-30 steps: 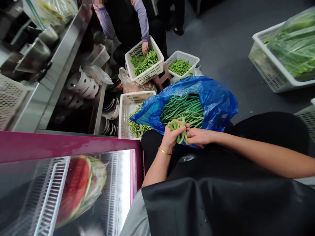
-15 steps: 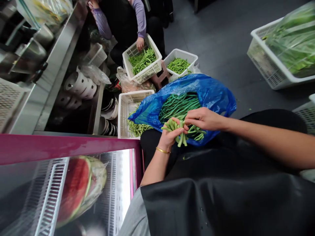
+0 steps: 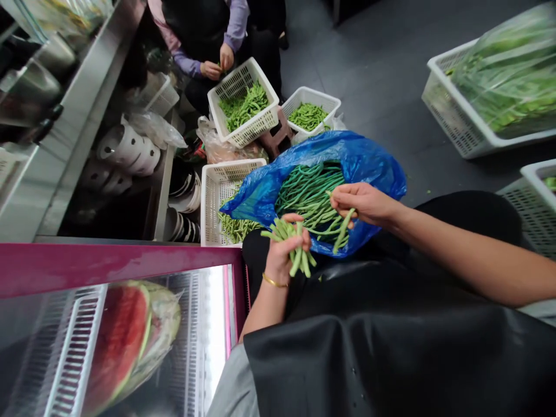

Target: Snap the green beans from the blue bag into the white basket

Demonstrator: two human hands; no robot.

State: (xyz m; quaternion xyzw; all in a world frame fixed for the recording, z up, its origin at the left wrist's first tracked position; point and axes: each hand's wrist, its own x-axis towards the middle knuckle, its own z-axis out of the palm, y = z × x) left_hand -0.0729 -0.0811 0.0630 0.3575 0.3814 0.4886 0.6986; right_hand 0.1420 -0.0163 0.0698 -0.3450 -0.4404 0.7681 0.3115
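A bunch of short green bean pieces [image 3: 299, 250] is wrapped in the closed fingers of my left hand [image 3: 280, 252], its ends sticking out on both sides. My right hand [image 3: 362, 202] is apart from it, to the right, pinching a green bean [image 3: 343, 231] that hangs down from the fingers. Beneath both hands lies an open blue plastic bag [image 3: 373, 168], holding long, uncut green beans [image 3: 308, 188]. Left of the bag stands a white basket [image 3: 211, 202] with bean pieces [image 3: 238, 226] inside, partly covered by the bag's edge.
Across from me a person [image 3: 195, 35] handles something small over a tilted white basket [image 3: 243, 136] of beans. Another bean basket [image 3: 336, 104] stands beside it. Bagged greens fill a crate [image 3: 456, 127] at right. A glass-fronted fridge [image 3: 174, 249] with cut watermelon borders my left side.
My hands have moved apart: the left went down and left with its bunch, the right now holds a bean separately. The other person's hand left the basket and joined their other hand.
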